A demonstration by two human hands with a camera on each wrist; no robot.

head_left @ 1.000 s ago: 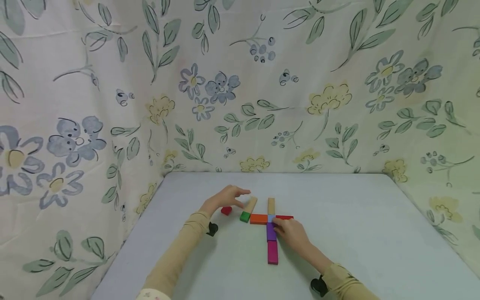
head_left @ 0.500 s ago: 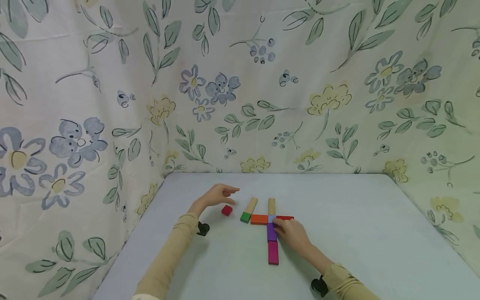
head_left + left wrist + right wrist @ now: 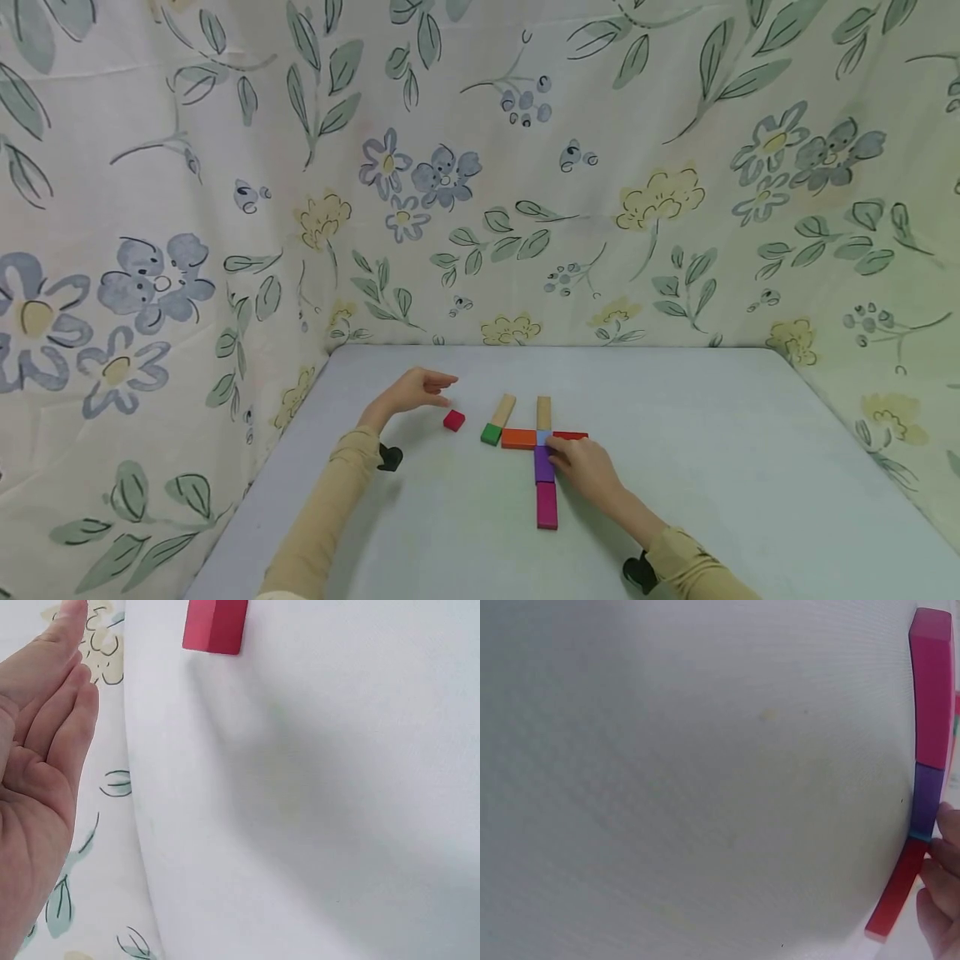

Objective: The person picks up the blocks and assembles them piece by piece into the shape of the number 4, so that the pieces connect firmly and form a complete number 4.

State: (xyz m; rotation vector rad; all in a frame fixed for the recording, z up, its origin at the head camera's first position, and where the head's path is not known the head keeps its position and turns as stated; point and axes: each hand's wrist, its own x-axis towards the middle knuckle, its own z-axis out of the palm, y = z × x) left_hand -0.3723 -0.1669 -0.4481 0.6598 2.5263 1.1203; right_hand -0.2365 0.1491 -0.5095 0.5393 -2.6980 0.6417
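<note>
My left hand [image 3: 408,392] hovers above the table with fingers extended and nothing held. Beside it lies a small red block [image 3: 453,420], also in the left wrist view, where the left hand [image 3: 45,735] stays clear of it. My right hand [image 3: 588,468] rests its fingertips on the row of blocks around the small light blue block [image 3: 543,437]. Touching that block are a purple block [image 3: 544,464], an orange block [image 3: 519,439], a red block [image 3: 572,435] and a plain wooden block [image 3: 543,412]. A magenta block [image 3: 934,697] continues below the purple one.
A green block [image 3: 491,434] and a tilted plain wooden block [image 3: 504,409] stand at the orange block's left end. Everything lies on a white table [image 3: 712,442]. Floral cloth [image 3: 480,275] hangs behind and at the sides.
My left hand has moved left, away from the tilted wooden and green blocks, uncovering the small red block. The right hand and the blocks have stayed put.
</note>
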